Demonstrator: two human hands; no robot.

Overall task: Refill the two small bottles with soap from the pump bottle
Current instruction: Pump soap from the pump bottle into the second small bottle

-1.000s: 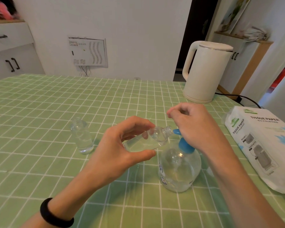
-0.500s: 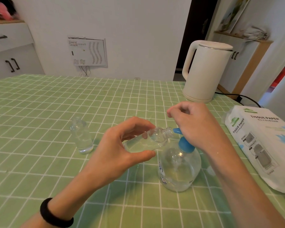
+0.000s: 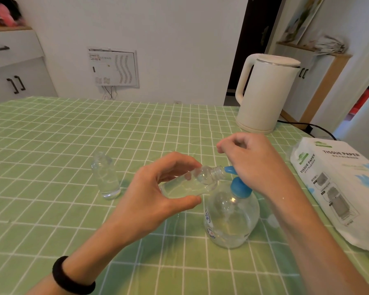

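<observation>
1. Your left hand (image 3: 158, 192) grips a small bottle (image 3: 192, 182) round its barrel, thumb beneath and fingers over. The bottle is tilted nearly flat, and its threaded open neck meets the blue spout (image 3: 229, 169) of the pump bottle (image 3: 230, 218), near centre-right on the green-checked tabletop (image 3: 51, 145).
2. Your right hand (image 3: 258, 165) rests on the blue pump head, fingers curled, with nothing visible in them.
3. The small bottle looks like thin, clear, hard plastic: light, smooth and likely slick once soap reaches its outside. Hold it mid-barrel and gently — a hard squeeze could push soap back out.
4. The pump bottle is round-bellied and clear, with clear soap in it. It is probably heavy enough to stand firm, yet a sideways shove on the head could tip it — press straight down.
5. The second small bottle (image 3: 106, 177) stands upright and uncapped at left, well apart, with clear liquid in its lower part.
6. Far right is a matte cream kettle (image 3: 266, 92); near right is a soft, film-wrapped tissue pack (image 3: 339, 188).
</observation>
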